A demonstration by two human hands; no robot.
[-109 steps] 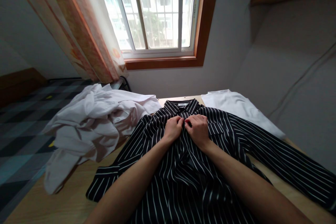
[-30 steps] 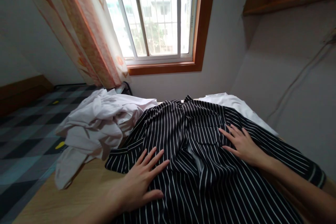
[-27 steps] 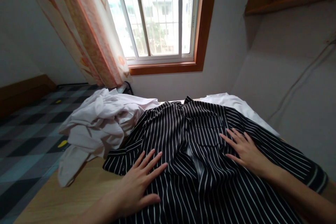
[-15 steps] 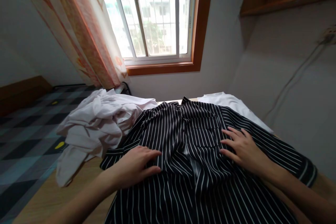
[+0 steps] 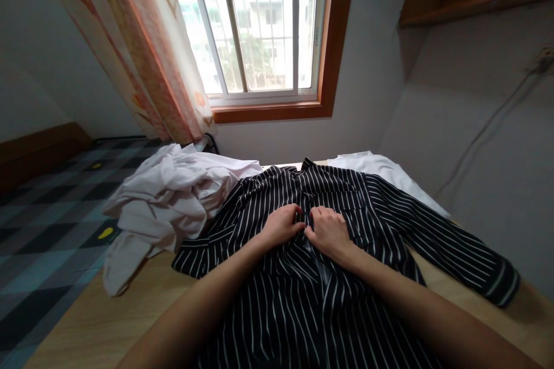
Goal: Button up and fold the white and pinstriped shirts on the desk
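A black shirt with white stripes (image 5: 277, 294) lies spread out, its collar towards the window and its sleeves out to both sides. At the middle of its chest, on the front opening, my left hand (image 5: 281, 225) has its thumb and fingers closed on the fabric. Close beside it, my right hand (image 5: 331, 232) is curled over the other edge of the opening, its fingertips partly hidden. The cloth below the hands is wrinkled.
The shirt lies on a wooden table (image 5: 95, 311). A crumpled white garment (image 5: 164, 202) is heaped at the left, and folded white cloth (image 5: 381, 170) lies at the back right. A checked bed (image 5: 38, 236) adjoins the left; the window (image 5: 264, 29) is ahead.
Both hands have moved inward from the shirt's sides to the front opening, and their spread fingers have closed. The view has shifted slightly.
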